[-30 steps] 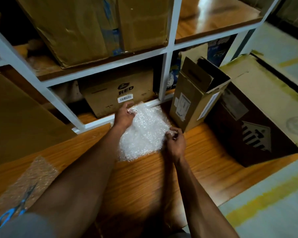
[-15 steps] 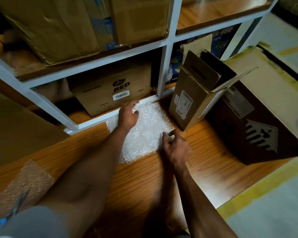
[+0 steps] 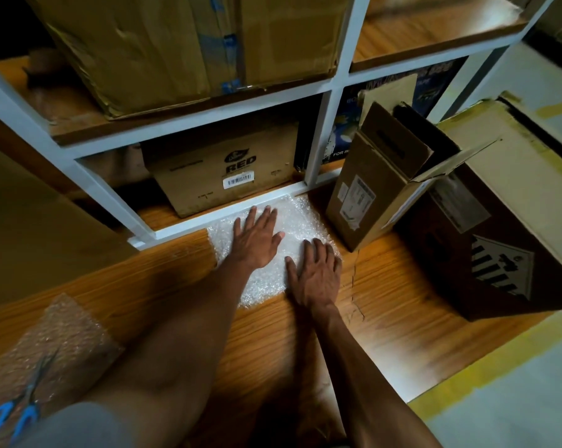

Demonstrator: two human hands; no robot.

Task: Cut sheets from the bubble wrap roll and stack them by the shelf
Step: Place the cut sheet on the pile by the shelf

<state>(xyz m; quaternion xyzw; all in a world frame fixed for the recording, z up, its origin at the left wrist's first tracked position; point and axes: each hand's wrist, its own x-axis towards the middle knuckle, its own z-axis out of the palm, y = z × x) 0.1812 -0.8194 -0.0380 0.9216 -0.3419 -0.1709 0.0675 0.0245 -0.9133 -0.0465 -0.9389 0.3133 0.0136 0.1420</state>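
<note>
Hands flat, fingers straight: left hand (image 3: 257,236), right hand (image 3: 316,274) | bubble wrap sheet (image 3: 300,221) part-covered | scissors (image 3: 17,412) cut off

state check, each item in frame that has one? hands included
left hand: open, flat on the sheet stack
right hand: open, flat on the stack's near right edge
bubble wrap sheets: lying flat on the floor against the shelf frame
scissors: lying untouched on bubble wrap at lower left; blades open or closed unclear
small cardboard box: upright, top flaps open
RED box: closed, on the bottom shelf
</note>
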